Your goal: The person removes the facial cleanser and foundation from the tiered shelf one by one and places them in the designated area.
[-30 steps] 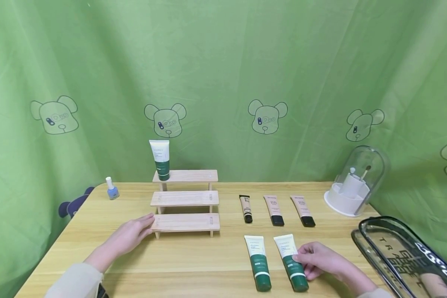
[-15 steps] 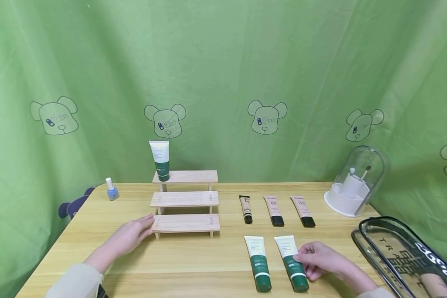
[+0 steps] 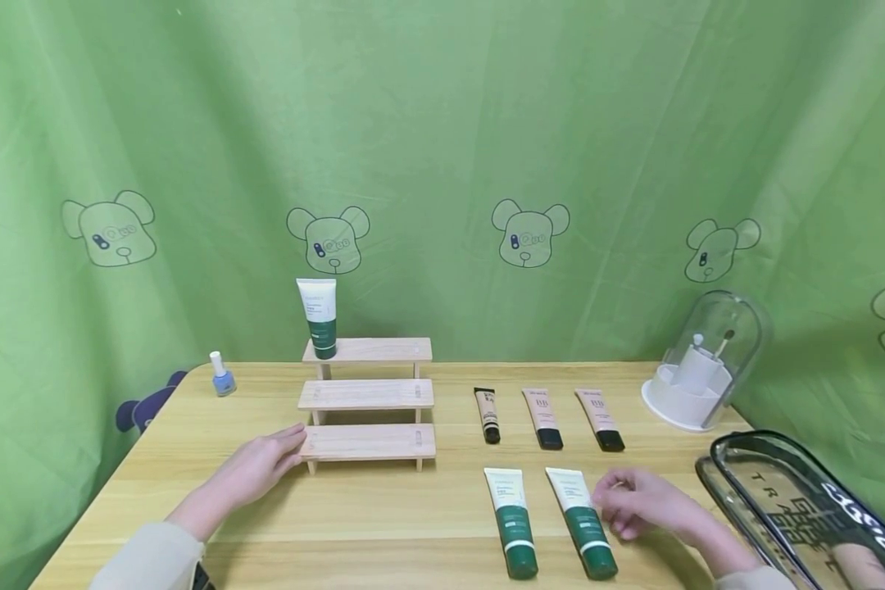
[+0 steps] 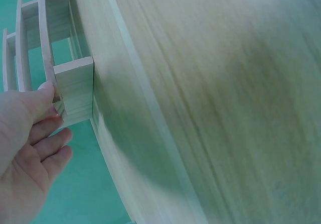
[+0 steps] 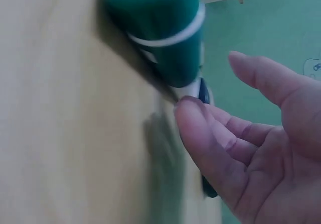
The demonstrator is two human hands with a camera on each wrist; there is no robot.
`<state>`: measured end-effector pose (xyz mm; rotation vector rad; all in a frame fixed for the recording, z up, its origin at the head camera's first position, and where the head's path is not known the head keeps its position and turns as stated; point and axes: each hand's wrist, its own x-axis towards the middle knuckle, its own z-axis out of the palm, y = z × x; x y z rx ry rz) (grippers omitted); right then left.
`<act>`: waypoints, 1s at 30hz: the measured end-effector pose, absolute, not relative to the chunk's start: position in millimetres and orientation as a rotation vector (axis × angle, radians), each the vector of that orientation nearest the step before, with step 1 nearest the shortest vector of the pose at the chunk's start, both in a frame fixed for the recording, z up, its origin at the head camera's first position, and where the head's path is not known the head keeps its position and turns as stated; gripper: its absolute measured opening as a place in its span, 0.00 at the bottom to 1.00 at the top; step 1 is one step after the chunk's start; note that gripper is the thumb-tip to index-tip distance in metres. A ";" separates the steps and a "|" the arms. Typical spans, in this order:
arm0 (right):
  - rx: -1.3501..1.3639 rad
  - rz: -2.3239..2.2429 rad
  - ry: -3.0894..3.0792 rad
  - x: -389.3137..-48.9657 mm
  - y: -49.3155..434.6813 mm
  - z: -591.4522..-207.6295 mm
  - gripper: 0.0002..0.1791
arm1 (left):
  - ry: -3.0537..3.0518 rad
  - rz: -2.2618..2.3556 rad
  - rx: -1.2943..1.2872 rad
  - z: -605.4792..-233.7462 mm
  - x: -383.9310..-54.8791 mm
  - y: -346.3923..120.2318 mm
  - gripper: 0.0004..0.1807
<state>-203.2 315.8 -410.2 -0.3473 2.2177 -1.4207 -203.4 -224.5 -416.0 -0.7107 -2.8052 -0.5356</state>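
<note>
My left hand (image 3: 260, 465) pinches the left end of the lowest step of a pale wooden three-step display stand (image 3: 367, 441); the left wrist view shows thumb and fingers at the step's end (image 4: 75, 66). Beside the right one of two green-and-white squeeze tubes (image 3: 581, 524) on the table is my right hand (image 3: 645, 506). Its thumb stands apart from the fingers in the right wrist view, and the fingertips are close by the tube (image 5: 165, 38), with nothing between them. The other squeeze tube (image 3: 512, 524) lies to its left. A third matching tube (image 3: 320, 319) stands upright on the top step.
Behind the squeeze tubes lie a small beige tube (image 3: 487, 415) and two pink BB cream tubes (image 3: 542, 419). A clear-domed brush holder (image 3: 689, 385) stands at the back right, a clear black-edged pouch (image 3: 789, 500) at the right. Blue nail polish (image 3: 223, 380) stands back left.
My right hand has let go of the right squeeze tube and shifted slightly away to the right. That tube lies a little further right. The left hand has stayed on the stand.
</note>
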 end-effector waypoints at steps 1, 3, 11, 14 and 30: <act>-0.357 -1.417 2.238 -205.0 315.5 -407.4 0.16 | -2.805 -0.536 -0.710 -416.0 -203.3 -224.6 0.20; -0.374 -1.406 2.282 -209.0 313.7 -401.2 0.17 | -2.806 -0.534 -0.709 -415.9 -203.0 -224.8 0.20; -0.387 -1.382 2.426 -229.5 291.4 -372.5 0.21 | -2.802 -0.531 -0.706 -415.1 -202.0 -225.2 0.20; -0.431 -1.373 2.472 -237.4 277.8 -362.1 0.22 | -2.811 -0.533 -0.696 -415.5 -202.3 -225.2 0.21; -0.623 -1.314 2.511 -281.1 176.8 -319.6 0.19 | -2.830 -0.524 -0.681 -417.0 -204.5 -224.6 0.21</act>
